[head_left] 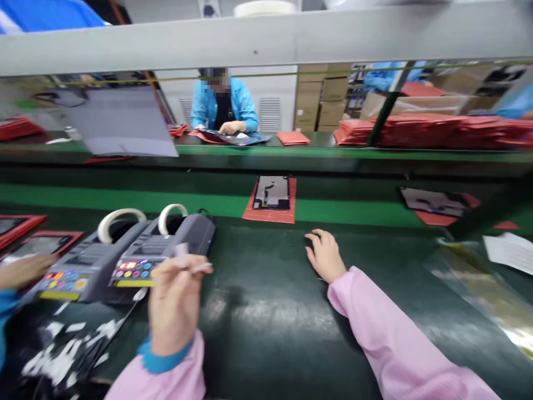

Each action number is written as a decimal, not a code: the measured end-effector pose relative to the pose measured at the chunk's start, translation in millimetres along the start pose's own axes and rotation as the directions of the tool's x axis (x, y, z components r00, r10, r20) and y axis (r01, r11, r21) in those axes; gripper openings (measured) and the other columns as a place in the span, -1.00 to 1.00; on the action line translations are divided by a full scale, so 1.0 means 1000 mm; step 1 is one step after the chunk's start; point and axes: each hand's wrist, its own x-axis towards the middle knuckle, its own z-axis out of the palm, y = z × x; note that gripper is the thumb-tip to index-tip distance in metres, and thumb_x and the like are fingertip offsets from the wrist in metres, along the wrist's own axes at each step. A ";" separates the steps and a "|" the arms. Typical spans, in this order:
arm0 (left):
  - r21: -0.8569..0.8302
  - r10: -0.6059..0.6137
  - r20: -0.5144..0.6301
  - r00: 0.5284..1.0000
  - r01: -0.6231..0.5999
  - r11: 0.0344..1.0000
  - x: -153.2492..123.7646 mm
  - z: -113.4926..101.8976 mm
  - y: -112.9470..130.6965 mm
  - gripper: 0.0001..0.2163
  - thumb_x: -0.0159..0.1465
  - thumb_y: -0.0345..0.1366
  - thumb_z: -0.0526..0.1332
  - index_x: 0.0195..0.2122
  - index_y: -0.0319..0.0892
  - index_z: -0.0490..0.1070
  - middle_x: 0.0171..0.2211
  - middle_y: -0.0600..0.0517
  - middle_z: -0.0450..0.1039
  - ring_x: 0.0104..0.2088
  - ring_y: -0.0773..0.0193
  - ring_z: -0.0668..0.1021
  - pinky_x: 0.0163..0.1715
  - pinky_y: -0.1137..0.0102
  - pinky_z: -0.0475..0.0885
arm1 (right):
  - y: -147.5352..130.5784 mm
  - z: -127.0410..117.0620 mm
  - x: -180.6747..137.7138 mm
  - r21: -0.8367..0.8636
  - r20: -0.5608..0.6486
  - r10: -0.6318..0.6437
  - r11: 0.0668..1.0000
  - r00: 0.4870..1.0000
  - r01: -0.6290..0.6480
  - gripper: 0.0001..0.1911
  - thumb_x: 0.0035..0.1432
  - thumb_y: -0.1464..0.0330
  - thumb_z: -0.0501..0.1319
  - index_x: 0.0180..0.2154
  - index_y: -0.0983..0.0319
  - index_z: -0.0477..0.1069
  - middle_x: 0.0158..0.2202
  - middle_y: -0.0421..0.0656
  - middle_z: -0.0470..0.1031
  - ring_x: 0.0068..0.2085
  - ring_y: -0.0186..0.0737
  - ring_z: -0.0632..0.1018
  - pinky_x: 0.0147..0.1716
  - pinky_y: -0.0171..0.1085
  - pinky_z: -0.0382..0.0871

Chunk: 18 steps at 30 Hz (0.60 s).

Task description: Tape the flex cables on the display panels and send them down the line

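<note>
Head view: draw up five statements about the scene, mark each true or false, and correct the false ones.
1. The left hand holds a small white piece. True.
2. Two grey tape dispensers stand side by side. True.
3. The right hand grips one of them. False: it is away from both, over the dark green table, with nothing visible in it.
4. A person in a blue jacket sits across the bench. True.
5. The panel straight ahead lies under a red sheet. False: it lies on top.
</note>
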 end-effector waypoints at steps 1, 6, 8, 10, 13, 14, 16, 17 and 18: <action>-0.019 -0.103 0.100 0.990 0.106 0.994 -0.004 0.020 -0.020 -0.75 0.07 -0.17 0.51 -0.31 -0.03 0.50 -0.38 0.11 0.48 -0.34 0.25 0.51 -0.30 0.33 0.48 | 0.000 0.000 0.001 0.000 -0.002 0.008 1.000 1.000 -0.008 -0.67 0.25 0.41 0.13 0.04 0.19 0.46 0.10 0.11 0.37 0.15 0.18 0.35 0.14 0.17 0.31; 0.011 -0.499 0.452 0.739 0.555 0.832 -0.025 0.090 -0.109 -0.67 0.15 -0.13 0.42 -0.13 -0.11 0.45 -0.28 0.00 0.49 -0.29 0.18 0.56 -0.34 0.28 0.48 | 0.003 -0.009 -0.001 0.046 0.003 0.017 0.999 1.000 -0.017 -0.64 0.19 0.47 0.19 0.04 0.18 0.45 0.09 0.08 0.40 0.14 0.13 0.40 0.14 0.13 0.35; 0.034 -0.575 0.504 0.644 0.650 0.759 -0.028 0.099 -0.128 -0.67 0.16 -0.15 0.42 -0.11 -0.10 0.41 -0.28 0.03 0.47 -0.30 0.22 0.56 -0.31 0.31 0.47 | 0.005 -0.014 -0.003 0.069 0.019 0.017 0.997 1.000 -0.018 -0.65 0.20 0.50 0.19 0.02 0.17 0.44 0.05 0.05 0.43 0.09 0.08 0.45 0.11 0.08 0.39; 0.058 -0.626 0.540 0.563 0.717 0.695 -0.029 0.099 -0.135 -0.64 0.15 -0.17 0.44 -0.08 -0.08 0.39 -0.26 0.04 0.47 -0.29 0.24 0.56 -0.26 0.31 0.47 | 0.007 -0.019 -0.005 0.087 0.052 0.010 0.996 0.999 -0.014 -0.69 0.24 0.52 0.17 -0.01 0.19 0.45 -0.03 0.01 0.49 0.02 -0.01 0.51 0.06 -0.03 0.43; 0.101 -0.674 0.587 0.449 0.785 0.611 -0.029 0.093 -0.134 -0.61 0.16 -0.19 0.46 -0.04 -0.08 0.40 -0.23 0.01 0.51 -0.26 0.21 0.57 -0.21 0.27 0.48 | 0.007 -0.024 -0.005 0.093 0.127 -0.024 0.996 0.992 0.012 -0.76 0.30 0.54 0.13 -0.08 0.20 0.47 -0.16 -0.08 0.54 -0.11 -0.12 0.57 -0.03 -0.17 0.45; 0.114 -0.685 0.598 0.417 0.801 0.588 -0.028 0.091 -0.132 -0.61 0.17 -0.19 0.46 -0.04 -0.10 0.41 -0.24 -0.01 0.52 -0.26 0.20 0.57 -0.21 0.26 0.48 | 0.006 -0.025 -0.005 0.085 0.154 -0.037 0.996 0.987 0.024 -0.78 0.30 0.54 0.14 -0.11 0.20 0.48 -0.18 -0.10 0.55 -0.13 -0.13 0.58 -0.06 -0.19 0.45; 0.131 -0.700 0.608 0.375 0.822 0.554 -0.028 0.088 -0.130 -0.62 0.17 -0.19 0.48 -0.05 -0.13 0.45 -0.26 -0.02 0.53 -0.26 0.19 0.58 -0.21 0.25 0.49 | 0.004 -0.027 -0.003 0.057 0.201 -0.056 0.997 0.978 0.045 -0.81 0.29 0.53 0.16 -0.15 0.20 0.49 -0.18 -0.09 0.55 -0.14 -0.12 0.58 -0.10 -0.20 0.44; 0.135 -0.706 0.607 0.364 0.828 0.544 -0.028 0.087 -0.130 -0.63 0.17 -0.19 0.48 -0.06 -0.14 0.46 -0.27 -0.01 0.53 -0.27 0.19 0.59 -0.21 0.26 0.49 | 0.003 -0.028 -0.002 0.040 0.222 -0.062 0.998 0.973 0.054 -0.83 0.28 0.52 0.18 -0.16 0.20 0.49 -0.17 -0.08 0.55 -0.14 -0.11 0.58 -0.11 -0.20 0.44; 0.137 -0.712 0.604 0.359 0.833 0.536 -0.027 0.086 -0.130 -0.65 0.18 -0.20 0.48 -0.07 -0.15 0.47 -0.29 -0.01 0.53 -0.27 0.20 0.59 -0.21 0.26 0.49 | 0.002 -0.030 -0.001 0.023 0.240 -0.065 0.998 0.969 0.062 -0.83 0.28 0.51 0.18 -0.15 0.21 0.49 -0.15 -0.08 0.55 -0.14 -0.11 0.58 -0.12 -0.20 0.44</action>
